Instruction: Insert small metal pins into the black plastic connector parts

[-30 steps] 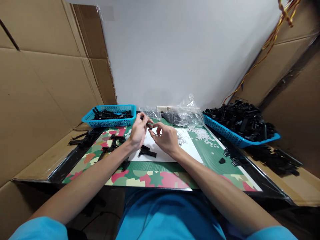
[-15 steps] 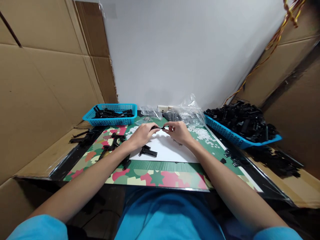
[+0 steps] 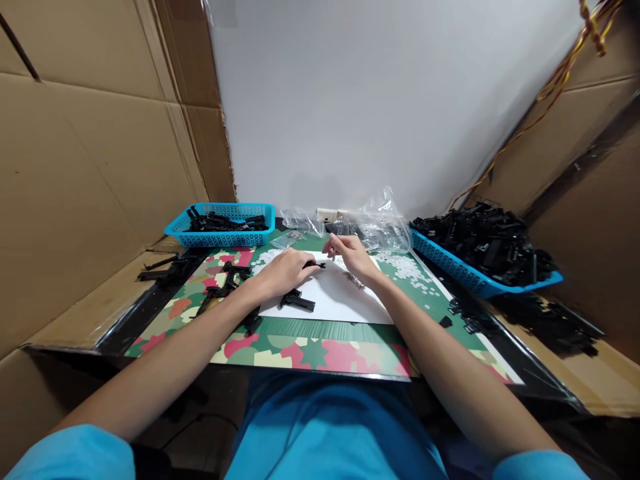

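My left hand (image 3: 286, 271) rests low over the white sheet (image 3: 340, 299), its fingers closed round a small black plastic part (image 3: 315, 265) that sticks out to the right. My right hand (image 3: 349, 254) sits just right of it at the far edge of the sheet, fingers bent and pinched near the part's tip; what they pinch is too small to name. Another black part (image 3: 297, 302) lies on the sheet in front of my left hand. Small white pieces (image 3: 403, 267) are scattered right of the sheet.
A blue basket (image 3: 223, 227) with black parts stands at the back left. A fuller blue basket (image 3: 480, 257) sits at the right. Clear plastic bags (image 3: 373, 225) lie at the back. Loose black parts (image 3: 225, 283) lie on the camouflage mat (image 3: 310, 353). Cardboard walls flank both sides.
Both hands came down from in front of me to the sheet. The right hand slid away to the right, then back beside the left hand's part.
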A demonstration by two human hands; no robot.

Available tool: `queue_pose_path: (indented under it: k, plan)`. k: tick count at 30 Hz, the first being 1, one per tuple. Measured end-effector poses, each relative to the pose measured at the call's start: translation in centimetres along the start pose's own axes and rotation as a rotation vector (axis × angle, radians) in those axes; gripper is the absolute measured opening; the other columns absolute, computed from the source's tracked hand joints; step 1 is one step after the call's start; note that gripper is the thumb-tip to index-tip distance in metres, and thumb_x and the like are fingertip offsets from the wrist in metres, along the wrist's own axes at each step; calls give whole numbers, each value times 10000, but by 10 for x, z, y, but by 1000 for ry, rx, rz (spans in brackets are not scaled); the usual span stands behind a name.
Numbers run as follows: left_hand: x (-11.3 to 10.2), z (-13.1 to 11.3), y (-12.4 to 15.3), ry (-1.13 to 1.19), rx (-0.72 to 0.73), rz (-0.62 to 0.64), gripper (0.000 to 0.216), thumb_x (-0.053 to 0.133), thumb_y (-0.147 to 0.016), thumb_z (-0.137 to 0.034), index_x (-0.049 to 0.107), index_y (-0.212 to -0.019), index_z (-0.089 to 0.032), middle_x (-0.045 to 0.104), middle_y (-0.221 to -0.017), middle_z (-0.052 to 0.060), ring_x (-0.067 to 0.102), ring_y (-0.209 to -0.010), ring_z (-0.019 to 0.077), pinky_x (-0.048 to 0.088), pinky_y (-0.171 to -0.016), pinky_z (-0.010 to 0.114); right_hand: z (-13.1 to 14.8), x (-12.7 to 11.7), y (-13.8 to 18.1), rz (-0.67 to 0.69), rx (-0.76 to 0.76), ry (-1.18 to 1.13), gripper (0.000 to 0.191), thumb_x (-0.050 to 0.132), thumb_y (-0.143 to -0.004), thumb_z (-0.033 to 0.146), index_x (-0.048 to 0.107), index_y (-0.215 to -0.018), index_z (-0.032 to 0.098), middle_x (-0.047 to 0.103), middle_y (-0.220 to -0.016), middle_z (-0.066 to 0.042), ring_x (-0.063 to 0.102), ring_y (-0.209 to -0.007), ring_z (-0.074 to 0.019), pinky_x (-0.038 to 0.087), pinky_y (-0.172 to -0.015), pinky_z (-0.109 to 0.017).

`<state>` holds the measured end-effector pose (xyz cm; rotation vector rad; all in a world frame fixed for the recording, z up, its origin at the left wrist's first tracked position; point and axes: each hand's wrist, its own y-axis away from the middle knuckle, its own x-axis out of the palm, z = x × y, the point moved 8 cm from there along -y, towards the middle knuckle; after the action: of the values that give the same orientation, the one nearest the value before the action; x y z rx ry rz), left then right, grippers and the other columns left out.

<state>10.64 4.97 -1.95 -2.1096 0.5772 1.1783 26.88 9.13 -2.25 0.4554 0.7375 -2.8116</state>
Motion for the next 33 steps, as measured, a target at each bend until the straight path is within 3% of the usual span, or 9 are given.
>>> queue_pose_path:
  k: [6,12,17,23,33]
  plan:
    - [3,6,-1,127,35,-48,351,624,-1027,-486,806,-906,-212,759,-833,105,684,-776,254,467,-752,357,-16,-6,3,-25,119,14,599,661,-956,724,776,-825,151,709,-717,-75,681,-605,-192,547,-621,-327]
    - [3,8,0,179,33,-63,328,658,-998,-476,792,-849,-217,739,-782,87,645,-714,228,440,-715,350,-31,-1,10,-110,259,-279,503,808,-886,635,766,-914,135,795,-881,-149,798,-838,-253,667,-806,-392]
    - [3,5,0,164,24,-30,346,641,-1008,-455,765,-797,-210,730,-769,79,596,-655,209,410,-703,350,-39,4,12,-168,294,-331,420,820,-914,556,745,-905,144,796,-909,-143,806,-862,-248,677,-818,-383]
    - [4,5,0,125,39,-28,271,628,-1013,-404,822,-954,-224,765,-856,88,637,-708,226,430,-730,351,-39,8,12,-129,301,-306,426,796,-930,563,742,-898,141,795,-874,-143,793,-833,-241,673,-787,-377]
    - [7,6,0,100,60,-13,264,620,-1004,-380,835,-1041,-232,797,-951,98,678,-796,245,464,-746,360,-36,10,14,-105,301,-272,445,782,-935,586,730,-861,150,804,-909,-152,786,-816,-232,657,-763,-347]
